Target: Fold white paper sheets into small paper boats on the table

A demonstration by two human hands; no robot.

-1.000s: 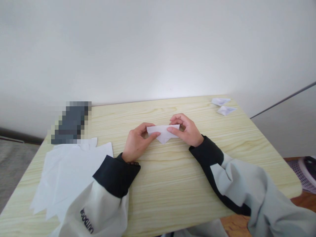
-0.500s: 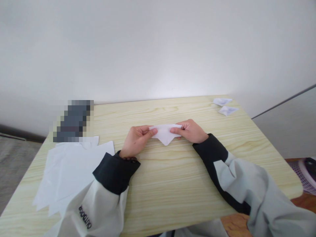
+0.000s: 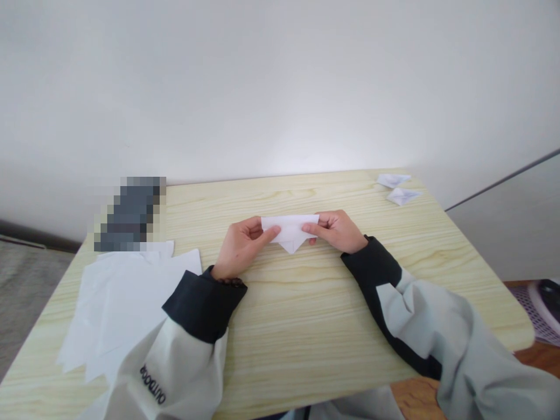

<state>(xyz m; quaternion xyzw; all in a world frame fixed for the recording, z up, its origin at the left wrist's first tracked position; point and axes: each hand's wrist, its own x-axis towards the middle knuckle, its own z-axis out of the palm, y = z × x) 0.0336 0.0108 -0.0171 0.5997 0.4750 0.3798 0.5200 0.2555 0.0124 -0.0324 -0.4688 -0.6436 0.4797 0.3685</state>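
Note:
A small folded piece of white paper [image 3: 290,224] is stretched between my two hands above the middle of the table, with a triangular point hanging from its lower edge. My left hand [image 3: 244,245] pinches its left end, thumb on the near face and fingers behind. At the other end, my right hand [image 3: 339,230] grips the paper the same way, thumb in front. The fingers behind the paper are partly hidden.
White paper sheets [image 3: 140,303] lie stacked on the left of the wood-grain table [image 3: 280,338]. Behind them is a pixelated dark object [image 3: 133,213]. Two folded paper pieces [image 3: 403,196] sit at the far right corner. A white wall [image 3: 280,87] stands behind the table.
The upper part of the paper has tilted up, so its band looks taller and the hanging point shorter. Both hands keep their hold, thumbs nearly in place.

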